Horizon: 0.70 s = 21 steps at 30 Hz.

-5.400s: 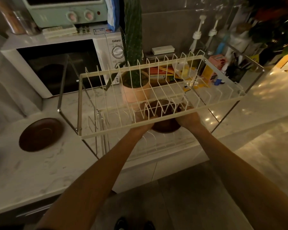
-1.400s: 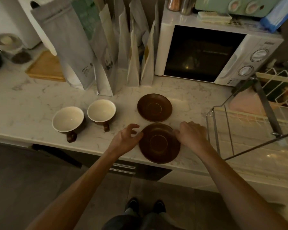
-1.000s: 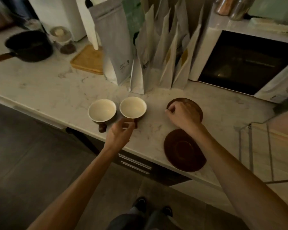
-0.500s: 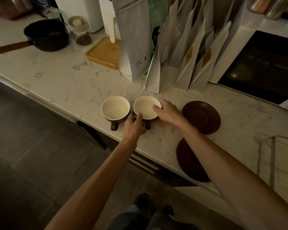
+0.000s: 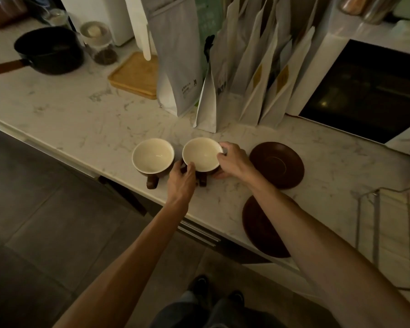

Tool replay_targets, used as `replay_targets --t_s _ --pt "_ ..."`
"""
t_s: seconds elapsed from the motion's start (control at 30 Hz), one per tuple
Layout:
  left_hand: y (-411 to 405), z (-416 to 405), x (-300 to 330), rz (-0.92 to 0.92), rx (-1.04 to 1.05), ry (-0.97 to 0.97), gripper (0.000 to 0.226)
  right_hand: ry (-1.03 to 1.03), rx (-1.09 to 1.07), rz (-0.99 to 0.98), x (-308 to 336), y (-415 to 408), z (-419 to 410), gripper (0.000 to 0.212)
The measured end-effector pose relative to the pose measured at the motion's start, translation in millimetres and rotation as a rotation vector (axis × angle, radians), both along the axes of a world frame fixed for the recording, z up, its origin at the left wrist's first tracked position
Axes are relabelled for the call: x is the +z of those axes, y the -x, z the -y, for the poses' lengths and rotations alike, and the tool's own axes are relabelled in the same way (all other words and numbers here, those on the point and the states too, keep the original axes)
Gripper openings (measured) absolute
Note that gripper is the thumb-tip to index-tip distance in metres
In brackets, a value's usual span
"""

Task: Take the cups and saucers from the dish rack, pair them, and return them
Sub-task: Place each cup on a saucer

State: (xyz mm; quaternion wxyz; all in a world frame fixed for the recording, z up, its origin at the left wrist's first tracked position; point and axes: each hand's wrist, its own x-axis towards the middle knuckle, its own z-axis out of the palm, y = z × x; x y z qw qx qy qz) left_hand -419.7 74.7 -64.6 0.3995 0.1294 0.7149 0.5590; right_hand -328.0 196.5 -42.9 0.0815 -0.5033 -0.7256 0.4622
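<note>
Two brown cups with cream insides stand side by side near the counter's front edge. Both my hands hold the right cup (image 5: 202, 153): my left hand (image 5: 182, 179) grips its near left side by the handle, and my right hand (image 5: 232, 160) curls round its right rim. The left cup (image 5: 152, 156) stands free, handle pointing toward me. One brown saucer (image 5: 277, 164) lies just right of my right hand. A second saucer (image 5: 258, 227) lies at the counter's front edge, partly hidden by my right forearm. The dish rack's (image 5: 388, 233) metal frame shows at the right.
Several paper bags (image 5: 246, 74) stand upright behind the cups. A microwave (image 5: 365, 86) sits at the back right. A black saucepan (image 5: 49, 52), a glass jar (image 5: 100, 43) and a wooden tray (image 5: 135, 76) are at the back left. The marble counter (image 5: 57, 102) drops to the floor on the left.
My right hand has slid round to the right rim of the right cup, and my left hand has closed in on its near side. The view has moved closer.
</note>
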Motion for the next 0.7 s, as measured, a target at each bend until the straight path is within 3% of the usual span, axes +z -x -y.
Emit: replay_targets --t_s 0.4,0.7 --pt "-27.2 -32.5 23.3 0.044 -0.134 -0.116 0.028 0.073 -0.201 -0.129 26.8 -68.9 -20.2 0.041" --pt "-73.8 -77.3 29.2 0.026 -0.313 -0.119 0.034 -0.008 -0.384 -0.157 32.4 -136.5 -42.4 0.037"
